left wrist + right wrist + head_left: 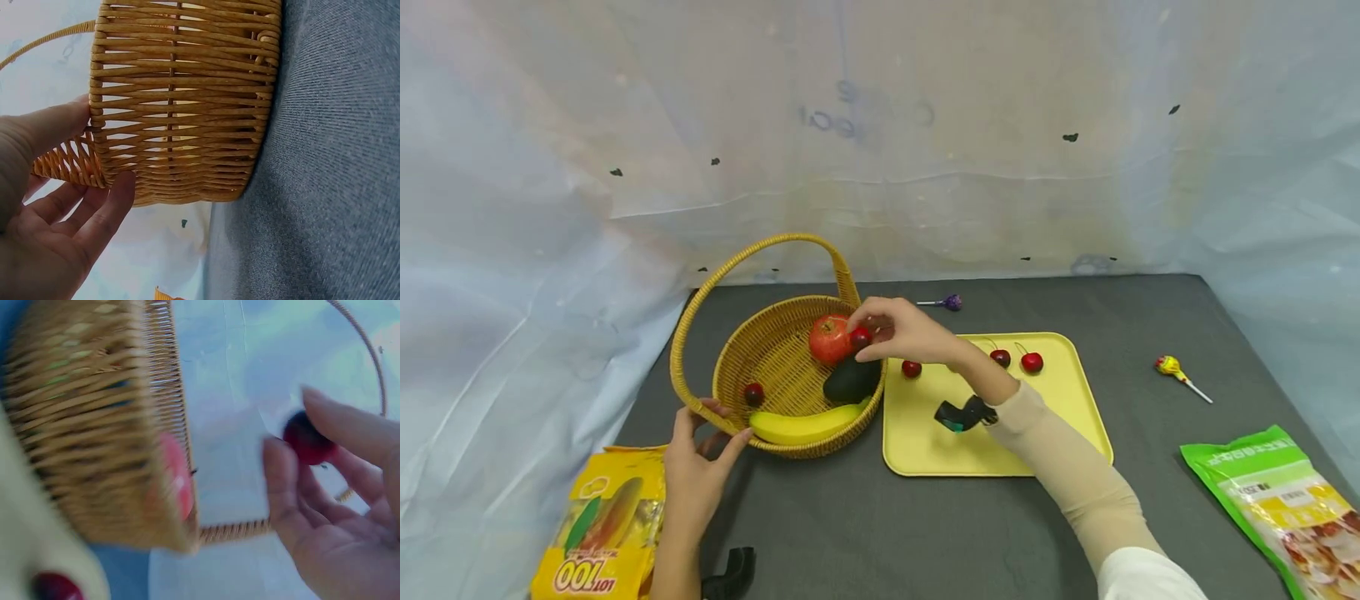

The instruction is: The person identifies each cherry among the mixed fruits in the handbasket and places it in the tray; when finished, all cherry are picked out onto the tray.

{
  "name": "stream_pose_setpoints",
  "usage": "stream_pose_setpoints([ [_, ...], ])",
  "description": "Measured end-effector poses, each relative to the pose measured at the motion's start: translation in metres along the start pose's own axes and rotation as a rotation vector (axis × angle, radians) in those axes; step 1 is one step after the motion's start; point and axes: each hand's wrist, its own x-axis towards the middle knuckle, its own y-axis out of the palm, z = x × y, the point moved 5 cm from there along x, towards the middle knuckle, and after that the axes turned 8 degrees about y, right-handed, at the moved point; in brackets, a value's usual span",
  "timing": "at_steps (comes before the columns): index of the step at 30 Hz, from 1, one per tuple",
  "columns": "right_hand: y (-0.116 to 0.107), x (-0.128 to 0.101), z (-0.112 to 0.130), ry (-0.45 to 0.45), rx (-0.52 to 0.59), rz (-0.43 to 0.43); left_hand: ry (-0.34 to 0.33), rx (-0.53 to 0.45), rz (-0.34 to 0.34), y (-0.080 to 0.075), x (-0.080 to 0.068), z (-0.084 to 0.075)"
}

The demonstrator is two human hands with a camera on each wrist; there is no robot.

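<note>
A wicker basket [790, 317] with a tall hoop handle stands left of centre. Inside it are a red pomegranate [829, 340], a dark avocado [852, 382], a banana [805, 427] and one cherry [754, 394]. My left hand [696, 467] grips the basket's rim near the foot of the handle; in the left wrist view, thumb and fingers [106, 215] sit on either side of the woven edge. Over the basket's right side, my right hand [910, 332] pinches a cherry [307, 439] between thumb and fingers. Other cherries [1032, 362] lie on the yellow tray [925, 454].
A purple lollipop [952, 302] lies behind the tray, and a yellow-red lollipop [1168, 365] to its right. One yellow candy bag [597, 533] is at the front left. At the front right lies a green-topped snack bag [1277, 500]. Plastic sheeting [880, 150] rises behind the table.
</note>
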Motion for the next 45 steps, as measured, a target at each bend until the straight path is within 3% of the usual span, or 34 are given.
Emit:
stream_pose_setpoints([
  [6, -0.022, -0.062, -0.029, 0.108, 0.010, -0.238, 0.007, -0.003, 0.006, 0.001, 0.001, 0.001],
  [12, -0.019, -0.093, -0.063, 0.272, 0.078, -0.232, -0.007, -0.017, -0.006, -0.001, 0.001, -0.001],
  [19, -0.012, -0.102, -0.071, 0.260, -0.044, -0.162, -0.043, 0.001, -0.013, -0.001, 0.000, -0.004],
  [32, -0.001, -0.106, -0.076, 0.292, -0.340, -0.112, -0.018, -0.018, -0.009, -0.001, -0.002, 0.001],
  [45, 0.000, -0.106, -0.076, 0.272, -0.382, -0.083, -0.008, -0.020, -0.015, -0.001, -0.001, 0.002],
])
